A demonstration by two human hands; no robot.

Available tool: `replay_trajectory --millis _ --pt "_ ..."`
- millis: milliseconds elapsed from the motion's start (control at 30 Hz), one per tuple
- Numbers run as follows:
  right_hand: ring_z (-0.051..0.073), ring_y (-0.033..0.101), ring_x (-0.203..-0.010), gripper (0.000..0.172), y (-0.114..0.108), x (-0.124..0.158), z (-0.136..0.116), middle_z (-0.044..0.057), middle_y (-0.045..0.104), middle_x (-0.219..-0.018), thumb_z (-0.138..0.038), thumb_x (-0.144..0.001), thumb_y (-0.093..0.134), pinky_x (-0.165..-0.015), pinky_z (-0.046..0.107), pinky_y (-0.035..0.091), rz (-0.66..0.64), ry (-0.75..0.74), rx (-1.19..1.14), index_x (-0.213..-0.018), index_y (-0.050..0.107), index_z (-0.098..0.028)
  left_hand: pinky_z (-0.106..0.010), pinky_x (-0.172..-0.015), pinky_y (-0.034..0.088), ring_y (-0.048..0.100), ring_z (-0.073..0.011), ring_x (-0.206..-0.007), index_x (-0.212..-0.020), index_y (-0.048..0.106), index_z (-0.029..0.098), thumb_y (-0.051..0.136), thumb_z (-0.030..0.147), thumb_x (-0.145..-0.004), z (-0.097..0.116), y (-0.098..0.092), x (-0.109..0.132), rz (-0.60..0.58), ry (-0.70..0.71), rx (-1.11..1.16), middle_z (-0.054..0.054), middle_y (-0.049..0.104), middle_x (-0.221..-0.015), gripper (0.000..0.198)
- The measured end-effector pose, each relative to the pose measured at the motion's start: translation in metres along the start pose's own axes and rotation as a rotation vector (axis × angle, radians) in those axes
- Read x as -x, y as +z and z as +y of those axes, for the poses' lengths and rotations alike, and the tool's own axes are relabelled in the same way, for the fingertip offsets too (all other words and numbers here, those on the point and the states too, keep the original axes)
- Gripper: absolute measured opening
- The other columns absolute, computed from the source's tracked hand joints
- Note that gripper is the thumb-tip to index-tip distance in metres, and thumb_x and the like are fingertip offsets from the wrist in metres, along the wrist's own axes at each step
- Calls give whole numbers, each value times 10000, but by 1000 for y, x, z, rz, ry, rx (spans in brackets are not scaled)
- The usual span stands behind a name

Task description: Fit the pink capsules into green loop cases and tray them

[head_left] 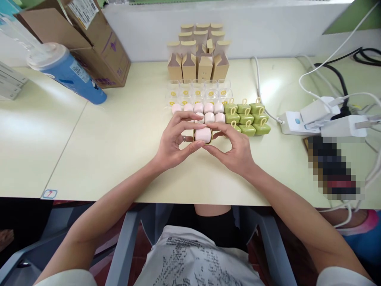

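Between my left hand [177,139] and my right hand [231,147] is a small pale pink cylinder [203,135] with a dark green rim around its sides. Fingers and thumbs of both hands pinch it from above and below, a little over the table. Just behind my hands stand two rows of similar pink and white pieces [208,107]. Several green pieces with cream loops [245,118] are lined up to their right, beside my right fingers. Clear plastic cups with yellow stickers [198,92] stand in rows behind the pink pieces.
Open small brown boxes [198,67] stand against the wall. A blue tumbler [73,73] leans beside a large cardboard box [104,55] at left. At right are a white power strip [299,123] with chargers and cables, and a blurred-out dark object [331,165].
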State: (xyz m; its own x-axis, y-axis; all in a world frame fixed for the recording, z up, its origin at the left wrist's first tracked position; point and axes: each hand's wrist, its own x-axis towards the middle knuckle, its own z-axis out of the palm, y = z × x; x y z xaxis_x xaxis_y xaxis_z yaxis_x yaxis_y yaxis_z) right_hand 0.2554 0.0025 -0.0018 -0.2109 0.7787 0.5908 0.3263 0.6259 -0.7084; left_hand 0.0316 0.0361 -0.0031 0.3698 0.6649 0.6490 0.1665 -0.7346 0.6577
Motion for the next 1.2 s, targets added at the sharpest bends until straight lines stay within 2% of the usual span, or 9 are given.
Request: replay_trajectory --millis 133,233,367,433,600,767,900,1033,1200 --pt "291 743 -1207 433 -6 -3 0 99 768 -1323 -433 -1002 797 -945 450 720 156 -23 56 -1407 727 -295 -535 -1160 640 522 -354 -1582 -1348 737 334 728 440 -1057 3 -4 -1 14 163 -171 -96 498 -1684 310" --pt "279 741 -1205 440 -11 -5 3 103 718 -1338 -420 -999 805 -974 448 721 260 39 33 -1416 725 -306 -592 -1222 581 551 -332 -1553 -1254 763 337 703 352 -1066 7 -4 -2 -22 246 -219 -72 641 -1578 198" --pt "265 744 -1186 431 -12 -6 5 97 712 -1314 -402 -992 817 -940 423 734 217 19 19 -1405 730 -313 -644 -1317 472 430 -357 -1657 -1627 503 335 728 449 -1038 10 1 -1 -25 147 -139 -134 604 -1641 641" --pt "271 743 -1196 420 -10 -5 6 100 724 -1306 -388 -996 811 -912 416 741 172 -8 29 -1400 732 -308 -624 -1314 479 366 -368 -1696 -1676 450 319 728 510 -1030 8 0 1 -43 106 -92 -155 581 -1654 728" --pt "281 736 -1203 407 -9 -6 12 119 717 -1306 -410 -1000 806 -892 420 744 198 50 63 -1381 741 -283 -466 -1016 643 727 -266 -1178 -1259 726 279 689 408 -1069 0 -8 5 169 22 -75 -85 747 -1105 233" --pt "258 780 -1119 439 -6 -5 18 109 760 -1284 -493 -970 845 -931 416 736 124 90 -50 -1336 749 -270 -469 -1059 617 671 -295 -1302 -1550 576 288 813 483 -993 -4 -3 2 -43 56 -162 -148 710 -1428 637" --pt "252 824 -1044 451 0 -3 16 95 819 -1250 -520 -961 857 -967 435 727 10 97 -147 -1316 755 -259 -423 -1015 639 750 -265 -1187 -1463 665 272 810 441 -1006 -5 -2 -2 -90 108 -165 -131 772 -1293 509" --pt "231 818 -1014 299 -1 -2 14 87 826 -1200 -407 -1096 689 -843 384 714 54 54 -46 -1360 721 -270 -414 -1082 613 746 -247 -1226 -1312 734 246 802 329 -1004 -15 -30 -14 -3 57 -257 -105 777 -1282 326" --pt "190 743 -850 205 -4 -2 16 56 785 -1017 -258 -1118 603 -693 327 641 80 -84 113 -1276 733 -265 -363 -950 622 722 -225 -1111 -1230 700 231 832 297 -815 -54 -89 -24 241 -301 -378 -69 749 -1191 440"
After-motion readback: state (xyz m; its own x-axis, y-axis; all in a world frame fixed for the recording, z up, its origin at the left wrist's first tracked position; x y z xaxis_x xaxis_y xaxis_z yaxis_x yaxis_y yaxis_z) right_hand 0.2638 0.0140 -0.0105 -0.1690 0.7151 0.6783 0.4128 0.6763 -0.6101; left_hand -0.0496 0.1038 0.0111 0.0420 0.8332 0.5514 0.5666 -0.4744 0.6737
